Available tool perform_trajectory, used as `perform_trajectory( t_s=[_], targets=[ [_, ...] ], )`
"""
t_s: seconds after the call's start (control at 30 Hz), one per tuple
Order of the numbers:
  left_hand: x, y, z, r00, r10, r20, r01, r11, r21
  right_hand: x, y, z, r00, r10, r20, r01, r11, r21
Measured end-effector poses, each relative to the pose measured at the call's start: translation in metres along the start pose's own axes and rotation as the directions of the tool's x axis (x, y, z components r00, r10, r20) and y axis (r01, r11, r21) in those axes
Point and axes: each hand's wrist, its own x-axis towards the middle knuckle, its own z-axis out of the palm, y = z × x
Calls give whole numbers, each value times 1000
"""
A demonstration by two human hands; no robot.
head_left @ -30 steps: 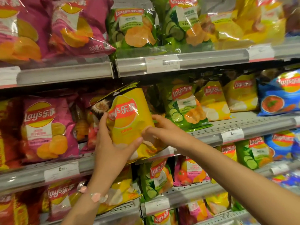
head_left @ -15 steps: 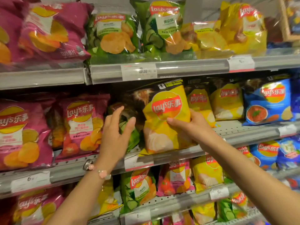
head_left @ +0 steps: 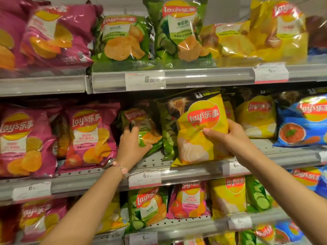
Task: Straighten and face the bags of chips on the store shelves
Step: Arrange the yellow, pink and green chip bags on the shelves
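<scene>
Price labels point(head_left: 145, 80) blurred, unreadable.

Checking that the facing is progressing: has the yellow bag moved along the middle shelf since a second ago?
Yes. The yellow bag has moved right: it sat near the pink bags, and now stands by the yellow row, gripped by the right hand.

Middle shelf point(head_left: 177, 171): bare perforated strip open in front of the green bag point(head_left: 143, 131), between the pink bag point(head_left: 90, 137) and the yellow bag point(head_left: 200, 131). Yellow bag stands at the lip, blocking the green bags behind. Upper shelf rail point(head_left: 203, 77) hangs close above the bag tops.
</scene>
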Motion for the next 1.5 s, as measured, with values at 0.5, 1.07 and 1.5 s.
perform_trajectory(
  t_s=[0.5, 1.07, 1.5],
  targets=[
    [8, -27, -30, 927, 265, 266, -262, 964, -48, 2, 5, -4, 999, 22, -45, -19, 998, 55],
    [-24, 127, 58, 857, 446, 260, -500, 840, 208, 25, 10, -103, 979, 42, -198, -28, 997, 72],
    [-15, 158, 109, 922, 338, 188, -385, 850, 360, 62, 57, -190, 942, 25, -334, -99, 974, -205]
  ],
)
